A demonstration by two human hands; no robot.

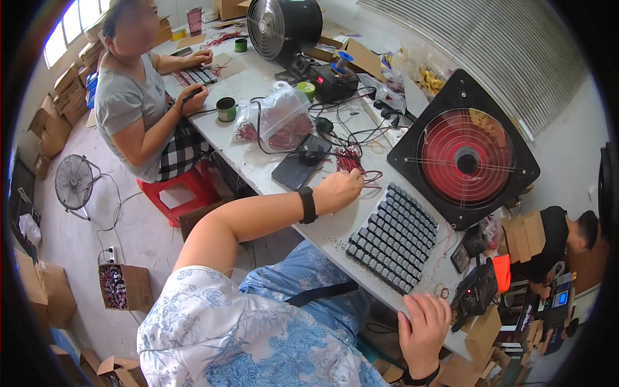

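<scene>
My left hand point(340, 191) reaches across the white table, its fingers closed in a pinch at a small bundle of thin red wires point(349, 157). Some of the wire ends stick out to the right of the fingertips. My right hand point(423, 332) rests at the table's near edge with fingers stretched out and the thumb apart, holding nothing. Between the hands lies a block of dark, square parts point(394, 237) set in close rows. A dark smartphone point(298, 169) lies just left of my left hand.
A large black square fan point(464, 151) stands beyond the rows. Bags of red wires point(284, 122), a black soldering station point(332, 80) and loose cables lie farther back. At the right is a second black device point(476, 293). A co-worker point(138, 97) sits at the far left, another person point(554, 238) bends at right.
</scene>
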